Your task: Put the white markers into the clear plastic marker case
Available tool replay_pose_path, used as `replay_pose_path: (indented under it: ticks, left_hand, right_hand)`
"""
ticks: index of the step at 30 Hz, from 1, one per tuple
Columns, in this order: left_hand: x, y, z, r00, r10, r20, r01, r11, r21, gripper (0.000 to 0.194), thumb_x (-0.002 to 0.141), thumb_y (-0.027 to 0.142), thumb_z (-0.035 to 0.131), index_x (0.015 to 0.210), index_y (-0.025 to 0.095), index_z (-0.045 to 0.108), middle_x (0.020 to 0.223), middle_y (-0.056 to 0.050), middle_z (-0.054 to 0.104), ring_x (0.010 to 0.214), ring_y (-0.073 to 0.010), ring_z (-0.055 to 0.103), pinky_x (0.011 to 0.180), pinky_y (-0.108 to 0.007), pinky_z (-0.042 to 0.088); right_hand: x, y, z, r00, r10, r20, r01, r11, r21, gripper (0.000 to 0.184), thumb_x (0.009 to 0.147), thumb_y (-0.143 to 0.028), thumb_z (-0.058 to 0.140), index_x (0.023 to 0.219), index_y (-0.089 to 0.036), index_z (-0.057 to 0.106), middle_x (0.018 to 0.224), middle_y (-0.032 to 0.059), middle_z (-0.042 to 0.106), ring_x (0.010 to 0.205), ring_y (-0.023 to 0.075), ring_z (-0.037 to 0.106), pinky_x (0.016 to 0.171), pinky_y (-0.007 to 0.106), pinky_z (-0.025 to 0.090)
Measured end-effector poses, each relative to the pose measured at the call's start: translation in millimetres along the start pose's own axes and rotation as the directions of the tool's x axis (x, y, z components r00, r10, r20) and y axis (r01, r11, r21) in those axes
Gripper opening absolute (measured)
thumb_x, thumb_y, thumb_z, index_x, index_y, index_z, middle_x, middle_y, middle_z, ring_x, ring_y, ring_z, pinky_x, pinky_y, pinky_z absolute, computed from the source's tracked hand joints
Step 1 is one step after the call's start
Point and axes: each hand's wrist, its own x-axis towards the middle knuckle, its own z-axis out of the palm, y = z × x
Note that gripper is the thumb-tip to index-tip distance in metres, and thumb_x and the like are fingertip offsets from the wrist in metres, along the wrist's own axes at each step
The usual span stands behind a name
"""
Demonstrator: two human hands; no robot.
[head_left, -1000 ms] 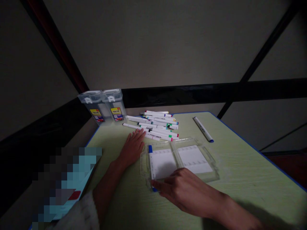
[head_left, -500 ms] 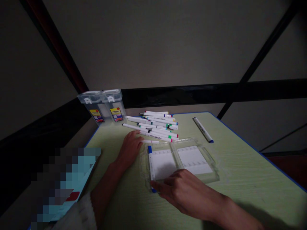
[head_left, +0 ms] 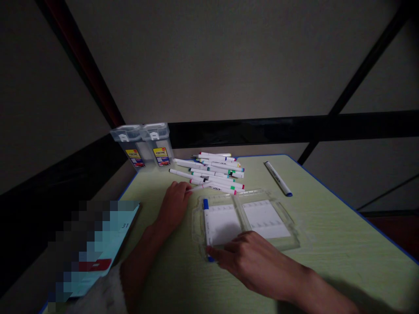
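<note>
My left hand is closed in a pinch on the near end of a slim white marker, which tilts across the front edge of a loose pile of white markers with coloured ends. In front of me lies an open clear plastic case with white inserts in both halves. Along its left side sits a white marker with blue ends. My right hand rests over the case's near edge, its fingers curled and closed at the lower end of that blue-ended marker. Its thumb is partly hidden.
Two clear lidded boxes with yellow labels stand at the table's back left corner. Another blue-ended marker lies alone at the right. A light blue phone-like screen, partly pixelated, is at the left edge. A wall rises behind the table.
My left hand has drawn back slightly, and the slim marker in it has swung up from lying flat to a tilt. My right hand stays in place.
</note>
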Motion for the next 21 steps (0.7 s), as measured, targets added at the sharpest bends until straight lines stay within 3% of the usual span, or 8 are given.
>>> replay_pose_path:
  ticks: [2, 4, 6, 8, 13, 21]
  left_hand:
    - [-2.7, 11.2, -4.3, 0.989, -0.150, -0.007, 0.142, 0.953, -0.269, 0.010, 0.075, 0.020, 0.048, 0.079, 0.014, 0.054, 0.079, -0.005, 0.057, 0.069, -0.0162, 0.049, 0.066, -0.030, 0.039]
    - [-6.6, 23.7, -6.4, 0.962, -0.222, 0.161, 0.274, 0.753, -0.598, 0.013, 0.072, 0.026, 0.051, 0.078, 0.014, 0.054, 0.073, -0.002, 0.059, 0.060, -0.0129, 0.050, 0.058, -0.026, 0.039]
    - [-12.0, 35.5, -6.1, 0.940, -0.201, 0.276, 0.341, 0.524, -0.781, 0.022, 0.064, 0.027, 0.060, 0.081, 0.013, 0.055, 0.072, -0.001, 0.060, 0.063, -0.0125, 0.054, 0.059, -0.024, 0.040]
    - [-18.1, 45.1, -4.2, 0.927, -0.151, 0.343, 0.375, 0.390, -0.841, 0.028, 0.059, 0.026, 0.065, 0.082, 0.013, 0.057, 0.071, -0.001, 0.060, 0.065, -0.0125, 0.055, 0.061, -0.023, 0.040]
    - [-29.4, 58.1, -0.7, 0.913, -0.070, 0.401, 0.397, 0.376, -0.837, 0.025, 0.058, 0.024, 0.066, 0.079, 0.014, 0.057, 0.063, 0.003, 0.055, 0.060, -0.0106, 0.050, 0.056, -0.021, 0.037]
    - [-32.8, 62.5, -1.3, 0.912, -0.082, 0.401, 0.394, 0.443, -0.806, 0.021, 0.060, 0.030, 0.063, 0.067, 0.016, 0.049, 0.049, 0.008, 0.041, 0.040, -0.0032, 0.034, 0.040, -0.016, 0.027]
  right_hand:
    - [0.3, 0.1, 0.1, 1.000, -0.003, -0.012, 0.003, 1.000, 0.002, 0.027, 0.089, -0.018, 0.037, 0.113, -0.019, 0.051, 0.066, -0.0013, 0.065, 0.053, 0.0113, 0.056, 0.044, 0.029, 0.024]
    - [0.2, 0.5, 0.4, 1.000, -0.013, -0.018, 0.013, 1.000, -0.007, 0.027, 0.090, -0.017, 0.036, 0.112, -0.018, 0.052, 0.065, -0.0010, 0.064, 0.052, 0.0112, 0.055, 0.044, 0.029, 0.024]
    - [0.0, 1.1, 1.0, 0.999, -0.024, -0.021, 0.023, 0.999, -0.027, 0.026, 0.090, -0.017, 0.036, 0.110, -0.017, 0.053, 0.063, -0.0008, 0.064, 0.050, 0.0110, 0.054, 0.043, 0.029, 0.024]
    - [-0.3, 1.4, 2.0, 0.999, -0.038, -0.026, 0.037, 0.998, -0.052, 0.024, 0.089, -0.017, 0.037, 0.107, -0.016, 0.053, 0.061, -0.0009, 0.062, 0.048, 0.0109, 0.054, 0.043, 0.029, 0.024]
    - [-0.5, -0.4, 5.2, 0.993, -0.073, -0.089, 0.064, 0.992, -0.104, 0.020, 0.088, -0.015, 0.039, 0.099, -0.015, 0.055, 0.064, -0.0006, 0.062, 0.050, 0.0120, 0.053, 0.043, 0.029, 0.026]
    - [-0.2, 0.7, 4.7, 0.922, -0.110, -0.372, 0.065, 0.989, -0.132, 0.025, 0.089, -0.013, 0.032, 0.090, -0.012, 0.058, 0.058, -0.0004, 0.055, 0.047, 0.0121, 0.047, 0.046, 0.029, 0.031]
